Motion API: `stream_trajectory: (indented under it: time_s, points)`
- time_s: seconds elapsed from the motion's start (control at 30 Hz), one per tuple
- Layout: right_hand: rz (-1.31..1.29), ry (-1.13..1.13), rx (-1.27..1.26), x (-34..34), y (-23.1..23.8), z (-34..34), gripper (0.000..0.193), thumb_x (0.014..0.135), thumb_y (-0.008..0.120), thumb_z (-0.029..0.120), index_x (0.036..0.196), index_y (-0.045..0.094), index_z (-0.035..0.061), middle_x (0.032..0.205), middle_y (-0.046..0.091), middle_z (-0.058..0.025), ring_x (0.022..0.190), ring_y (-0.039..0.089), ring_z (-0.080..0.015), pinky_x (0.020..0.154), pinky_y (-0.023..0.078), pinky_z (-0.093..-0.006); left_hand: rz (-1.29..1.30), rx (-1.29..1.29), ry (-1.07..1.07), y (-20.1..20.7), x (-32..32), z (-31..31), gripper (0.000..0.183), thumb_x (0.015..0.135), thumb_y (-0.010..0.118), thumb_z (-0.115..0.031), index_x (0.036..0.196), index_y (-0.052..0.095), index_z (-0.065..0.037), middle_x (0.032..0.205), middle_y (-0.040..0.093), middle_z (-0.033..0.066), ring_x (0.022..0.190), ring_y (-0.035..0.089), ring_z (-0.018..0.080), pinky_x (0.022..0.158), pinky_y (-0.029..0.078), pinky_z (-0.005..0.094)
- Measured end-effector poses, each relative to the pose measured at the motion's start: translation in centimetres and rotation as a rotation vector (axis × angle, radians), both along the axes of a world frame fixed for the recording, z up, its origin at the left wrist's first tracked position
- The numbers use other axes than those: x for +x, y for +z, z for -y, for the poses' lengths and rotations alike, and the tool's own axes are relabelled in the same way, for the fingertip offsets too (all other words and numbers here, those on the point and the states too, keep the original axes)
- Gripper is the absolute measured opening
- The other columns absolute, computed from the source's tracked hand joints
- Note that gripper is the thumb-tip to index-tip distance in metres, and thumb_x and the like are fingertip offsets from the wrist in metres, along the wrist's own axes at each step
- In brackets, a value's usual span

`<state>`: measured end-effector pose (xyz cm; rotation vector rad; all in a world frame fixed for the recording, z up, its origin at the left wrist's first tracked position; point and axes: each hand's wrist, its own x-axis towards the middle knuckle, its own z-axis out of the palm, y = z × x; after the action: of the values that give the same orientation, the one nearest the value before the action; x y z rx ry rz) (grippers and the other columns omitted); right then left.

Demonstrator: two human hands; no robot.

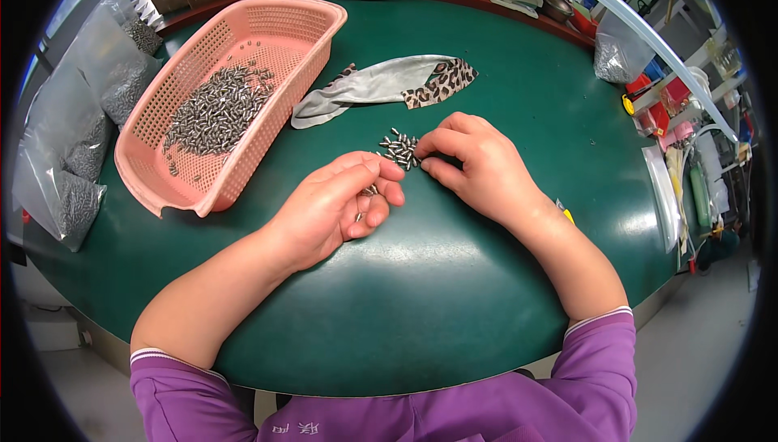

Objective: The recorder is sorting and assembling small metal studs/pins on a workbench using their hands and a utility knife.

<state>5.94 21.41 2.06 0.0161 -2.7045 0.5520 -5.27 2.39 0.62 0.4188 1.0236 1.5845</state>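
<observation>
My left hand is cupped, its fingers curled around a few small metal parts that show between them. Just beyond it, a small pile of shiny metal parts, short and pin-like, lies on the green table. At the right side of this pile is my right hand, thumb and forefinger brought together at the parts; what sits between the fingertips is too small to make out. To the left, a pink perforated plastic basket holds a large heap of similar metal parts.
A grey cloth with leopard-print ends lies behind the pile. Clear bags of metal parts line the left edge. A yellow-handled tool is partly hidden by my right forearm. Another bag and assorted items stand at the right.
</observation>
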Motion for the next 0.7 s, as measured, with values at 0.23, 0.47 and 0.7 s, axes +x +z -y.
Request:
stream_trajectory:
  time_s: [0.23, 0.47, 0.7]
  points:
    - [0.028, 0.017, 0.004, 0.0, 0.3, 0.6, 0.011, 0.077, 0.065, 0.011, 0.088, 0.064, 0.0086, 0.085, 0.058, -0.0065, 0.083, 0.058, -0.0251, 0.072, 0.049, -0.0347, -0.038, 0.001, -0.025, -0.2, 0.0, 0.0, 0.018, 0.096, 0.046, -0.016, 0.107, 0.049, -0.002, 0.088, 0.055, 0.0082, 0.061, 0.045, 0.0079, 0.047, 0.033, 0.0190]
    - [0.077, 0.165, -0.560, 0.2, 1.0, 2.4, 0.007, 0.084, 0.063, 0.006, 0.090, 0.064, 0.0058, 0.088, 0.056, -0.0033, 0.078, 0.054, -0.0114, 0.068, 0.045, -0.0249, -0.104, 0.008, -0.054, 0.1, 0.2, 0.0, 0.020, 0.092, 0.055, -0.011, 0.108, 0.046, -0.002, 0.088, 0.055, 0.0065, 0.062, 0.045, 0.0053, 0.049, 0.035, 0.0170]
    - [0.018, 0.029, -0.409, 0.0, 1.0, 1.7, 0.010, 0.082, 0.063, 0.004, 0.092, 0.063, 0.0037, 0.087, 0.056, -0.0044, 0.075, 0.056, -0.0127, 0.066, 0.048, -0.0263, -0.042, 0.041, -0.055, -0.3, 0.1, 0.0, 0.010, 0.094, 0.051, -0.014, 0.099, 0.049, -0.005, 0.086, 0.057, 0.0058, 0.062, 0.047, 0.0061, 0.048, 0.034, 0.0178]
